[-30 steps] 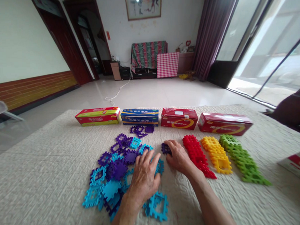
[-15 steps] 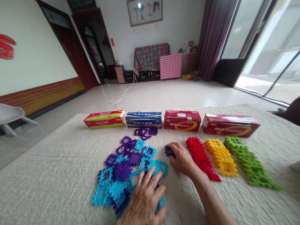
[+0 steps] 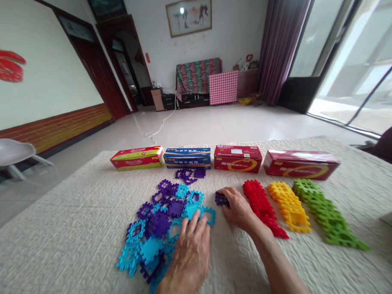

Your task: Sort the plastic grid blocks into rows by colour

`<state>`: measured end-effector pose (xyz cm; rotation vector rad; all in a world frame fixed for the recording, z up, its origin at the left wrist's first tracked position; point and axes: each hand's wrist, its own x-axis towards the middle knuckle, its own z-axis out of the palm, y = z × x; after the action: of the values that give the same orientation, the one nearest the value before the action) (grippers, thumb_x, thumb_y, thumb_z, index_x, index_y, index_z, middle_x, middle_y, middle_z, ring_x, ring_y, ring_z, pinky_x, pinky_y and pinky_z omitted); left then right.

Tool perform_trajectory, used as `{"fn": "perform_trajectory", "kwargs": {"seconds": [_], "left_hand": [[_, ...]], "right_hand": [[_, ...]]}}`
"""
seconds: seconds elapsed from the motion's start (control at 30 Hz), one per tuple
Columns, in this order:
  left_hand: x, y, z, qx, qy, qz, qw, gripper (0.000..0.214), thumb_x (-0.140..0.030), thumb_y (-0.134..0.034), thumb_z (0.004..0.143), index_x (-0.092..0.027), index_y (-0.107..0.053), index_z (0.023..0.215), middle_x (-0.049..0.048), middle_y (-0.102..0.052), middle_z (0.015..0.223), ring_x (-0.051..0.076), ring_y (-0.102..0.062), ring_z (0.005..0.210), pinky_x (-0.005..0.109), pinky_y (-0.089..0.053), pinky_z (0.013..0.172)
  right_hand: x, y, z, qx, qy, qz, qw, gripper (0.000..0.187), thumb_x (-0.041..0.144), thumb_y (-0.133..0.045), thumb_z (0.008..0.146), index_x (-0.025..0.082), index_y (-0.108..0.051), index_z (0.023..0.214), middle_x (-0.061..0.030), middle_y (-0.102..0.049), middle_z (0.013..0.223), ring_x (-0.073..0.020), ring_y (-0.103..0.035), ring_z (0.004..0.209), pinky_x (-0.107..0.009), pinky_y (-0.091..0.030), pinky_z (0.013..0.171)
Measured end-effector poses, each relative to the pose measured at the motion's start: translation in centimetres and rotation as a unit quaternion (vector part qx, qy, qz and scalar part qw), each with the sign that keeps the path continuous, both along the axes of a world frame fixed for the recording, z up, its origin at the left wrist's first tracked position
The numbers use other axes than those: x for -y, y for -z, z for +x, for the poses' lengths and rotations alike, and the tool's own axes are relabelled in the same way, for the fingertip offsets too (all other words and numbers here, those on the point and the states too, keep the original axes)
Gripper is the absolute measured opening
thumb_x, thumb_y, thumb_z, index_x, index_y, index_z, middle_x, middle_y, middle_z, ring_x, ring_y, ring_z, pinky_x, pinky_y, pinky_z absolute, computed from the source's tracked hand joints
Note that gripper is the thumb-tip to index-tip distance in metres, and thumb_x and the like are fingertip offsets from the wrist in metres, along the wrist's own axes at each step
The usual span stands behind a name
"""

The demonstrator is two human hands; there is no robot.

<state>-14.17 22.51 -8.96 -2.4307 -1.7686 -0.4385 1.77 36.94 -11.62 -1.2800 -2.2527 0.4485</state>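
A mixed pile of purple interlocking plastic tiles and turquoise tiles lies left of centre on the quilted cover. My left hand rests palm down on the pile's right side, fingers stretched out and touching turquoise tiles; what lies under the palm is hidden. My right hand is closed on a purple window-shaped tile set apart from the pile, its fingers covering the tile's right part. Just right of that hand runs an overlapping row of red tiles.
Beyond the red row lie a row of yellow tiles and one of green tiles. Along the back stand a red-yellow box, a blue box and two red boxes. A few purple tiles sit before the blue box.
My left hand has slid slightly left and its spread fingers have come closer together. Turquoise and purple tiles beneath it have shifted left and nearer. My right hand stays on its tile.
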Motion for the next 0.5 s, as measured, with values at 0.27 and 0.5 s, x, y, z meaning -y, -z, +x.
{"fn": "perform_trajectory", "kwargs": {"seconds": [0.27, 0.5], "left_hand": [[1.3, 3.0, 3.2, 0.098, 0.085, -0.031, 0.991, 0.035, -0.013, -0.042, 0.082, -0.018, -0.065, 0.107, 0.0105, -0.067, 0.112, 0.024, -0.062, 0.105, 0.034, -0.055, 0.09], [-0.9, 4.8, 4.2, 0.107, -0.071, 0.004, 0.992, 0.055, -0.001, -0.034, 0.078, -0.004, -0.054, 0.129, 0.0192, -0.053, 0.136, 0.03, -0.047, 0.13, 0.044, -0.046, 0.104]], "right_hand": [[0.0, -0.3, 0.2, -0.005, -0.001, -0.009, 1.0, 0.048, 0.006, -0.053, 0.068, 0.014, -0.059, 0.115, -0.0124, -0.059, 0.115, -0.0235, -0.055, 0.105, -0.035, -0.042, 0.094], [-0.1, 0.1, 0.2, -0.013, -0.001, -0.006, 1.0, 0.047, 0.005, -0.052, 0.068, 0.017, -0.059, 0.113, -0.0109, -0.059, 0.113, -0.0237, -0.055, 0.106, -0.035, -0.042, 0.092]]}}
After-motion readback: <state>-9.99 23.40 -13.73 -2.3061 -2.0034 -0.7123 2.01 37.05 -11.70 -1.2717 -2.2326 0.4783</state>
